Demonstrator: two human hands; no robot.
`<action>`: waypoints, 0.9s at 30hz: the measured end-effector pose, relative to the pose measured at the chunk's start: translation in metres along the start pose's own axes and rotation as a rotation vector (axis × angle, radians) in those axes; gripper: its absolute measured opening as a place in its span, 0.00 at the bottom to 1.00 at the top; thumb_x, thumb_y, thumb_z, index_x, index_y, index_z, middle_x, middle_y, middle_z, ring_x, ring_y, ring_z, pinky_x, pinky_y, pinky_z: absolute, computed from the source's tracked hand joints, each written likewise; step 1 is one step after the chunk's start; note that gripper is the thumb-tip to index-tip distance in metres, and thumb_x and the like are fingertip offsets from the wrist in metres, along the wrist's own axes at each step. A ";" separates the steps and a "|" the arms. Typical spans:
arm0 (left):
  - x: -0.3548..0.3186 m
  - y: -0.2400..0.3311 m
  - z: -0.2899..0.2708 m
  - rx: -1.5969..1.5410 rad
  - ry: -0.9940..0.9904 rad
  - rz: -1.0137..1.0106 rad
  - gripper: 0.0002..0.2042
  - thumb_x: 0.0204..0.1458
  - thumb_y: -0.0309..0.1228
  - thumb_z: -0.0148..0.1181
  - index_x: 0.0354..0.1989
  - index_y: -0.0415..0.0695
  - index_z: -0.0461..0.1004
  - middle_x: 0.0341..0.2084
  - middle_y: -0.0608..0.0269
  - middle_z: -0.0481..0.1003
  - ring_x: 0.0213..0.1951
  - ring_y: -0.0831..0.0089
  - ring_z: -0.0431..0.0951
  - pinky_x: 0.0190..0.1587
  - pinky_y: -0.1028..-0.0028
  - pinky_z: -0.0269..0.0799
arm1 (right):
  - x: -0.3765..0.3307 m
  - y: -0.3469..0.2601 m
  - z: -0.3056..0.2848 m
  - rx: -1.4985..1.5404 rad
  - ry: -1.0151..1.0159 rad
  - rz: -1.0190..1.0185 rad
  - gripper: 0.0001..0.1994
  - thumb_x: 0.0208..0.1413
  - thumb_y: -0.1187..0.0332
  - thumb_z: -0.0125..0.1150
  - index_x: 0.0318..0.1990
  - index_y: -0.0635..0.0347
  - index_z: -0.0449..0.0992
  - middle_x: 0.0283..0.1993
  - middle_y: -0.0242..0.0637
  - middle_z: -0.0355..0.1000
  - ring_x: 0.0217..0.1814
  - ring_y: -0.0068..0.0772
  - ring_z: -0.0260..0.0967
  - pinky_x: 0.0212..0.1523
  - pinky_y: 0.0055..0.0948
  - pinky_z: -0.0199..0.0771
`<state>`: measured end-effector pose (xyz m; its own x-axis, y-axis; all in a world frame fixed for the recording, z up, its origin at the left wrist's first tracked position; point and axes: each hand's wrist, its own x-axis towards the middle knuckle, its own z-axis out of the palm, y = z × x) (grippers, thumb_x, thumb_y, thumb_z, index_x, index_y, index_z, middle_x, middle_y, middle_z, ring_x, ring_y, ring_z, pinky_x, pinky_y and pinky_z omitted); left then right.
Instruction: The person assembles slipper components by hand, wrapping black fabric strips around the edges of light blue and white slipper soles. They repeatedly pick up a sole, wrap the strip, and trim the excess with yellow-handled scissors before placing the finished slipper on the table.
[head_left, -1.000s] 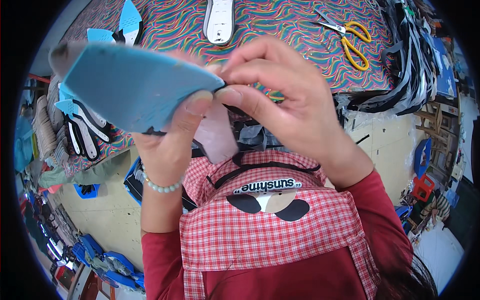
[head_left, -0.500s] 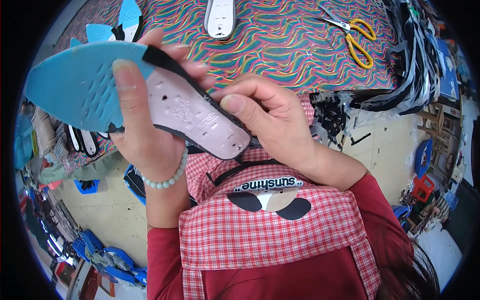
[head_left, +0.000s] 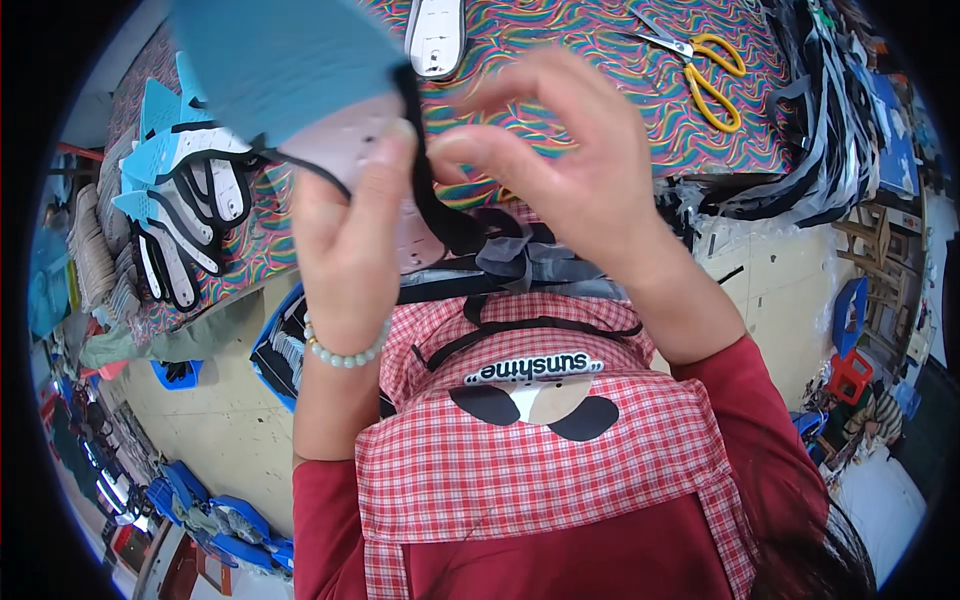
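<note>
My left hand [head_left: 350,235] grips a shoe insole [head_left: 285,75] by its pale pink narrow part, thumb on top. The insole has a wide blue front part and a black strip [head_left: 421,150] along its edge. It is tilted up, and its front is blurred and cut off by the upper edge of the view. My right hand [head_left: 595,165] is raised just right of the black edge, thumb and forefinger apart, with nothing visible between them. Motion smears its fingers. Below the hands, black and greyish strips [head_left: 530,262] lie bunched at the table's near edge, partly behind the insole.
Several blue-and-white insoles [head_left: 180,190] are heaped at the table's left. A white insole [head_left: 437,40] lies at the back, and yellow-handled scissors [head_left: 712,90] at the right. Black and clear strips [head_left: 830,150] hang over the right edge. A blue crate [head_left: 280,345] stands below, left.
My left hand has moved right and turned the insole, so its blue front points up and away. My right hand has lifted off the insole's narrow end, its thumb and forefinger parting.
</note>
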<state>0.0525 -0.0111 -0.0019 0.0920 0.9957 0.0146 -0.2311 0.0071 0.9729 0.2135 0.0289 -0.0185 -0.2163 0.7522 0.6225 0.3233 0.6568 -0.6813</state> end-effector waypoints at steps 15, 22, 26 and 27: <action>0.003 0.001 -0.022 -0.377 -0.020 0.069 0.17 0.65 0.42 0.41 0.40 0.41 0.72 0.17 0.67 0.64 0.33 0.67 0.73 0.51 0.63 0.66 | -0.011 -0.023 0.000 0.402 -0.104 0.421 0.12 0.57 0.72 0.54 0.49 0.56 0.72 0.30 0.37 0.72 0.30 0.31 0.73 0.30 0.27 0.72; 0.019 0.017 -0.025 -0.970 -0.085 0.042 0.10 0.61 0.38 0.51 0.36 0.44 0.69 0.19 0.73 0.62 0.27 0.81 0.65 0.44 0.73 0.65 | -0.031 -0.023 0.010 0.091 -0.261 0.179 0.19 0.56 0.57 0.59 0.47 0.62 0.70 0.34 0.44 0.72 0.33 0.44 0.73 0.32 0.36 0.72; 0.014 0.008 -0.013 -0.924 0.071 0.105 0.12 0.60 0.38 0.52 0.43 0.42 0.70 0.23 0.71 0.69 0.31 0.79 0.70 0.44 0.72 0.68 | -0.040 -0.034 0.025 0.466 -0.184 0.499 0.17 0.59 0.59 0.55 0.46 0.63 0.68 0.31 0.45 0.71 0.32 0.48 0.73 0.29 0.41 0.71; 0.008 0.002 -0.015 -0.711 0.041 -0.030 0.13 0.60 0.39 0.52 0.44 0.42 0.71 0.27 0.68 0.71 0.33 0.76 0.71 0.45 0.69 0.69 | -0.034 -0.034 0.021 0.581 -0.203 0.587 0.16 0.59 0.59 0.55 0.46 0.63 0.67 0.31 0.45 0.71 0.31 0.48 0.73 0.29 0.41 0.71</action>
<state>0.0386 -0.0014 -0.0033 0.0748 0.9967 -0.0321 -0.8060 0.0794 0.5866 0.1909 -0.0182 -0.0249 -0.3402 0.9382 0.0630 -0.0781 0.0386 -0.9962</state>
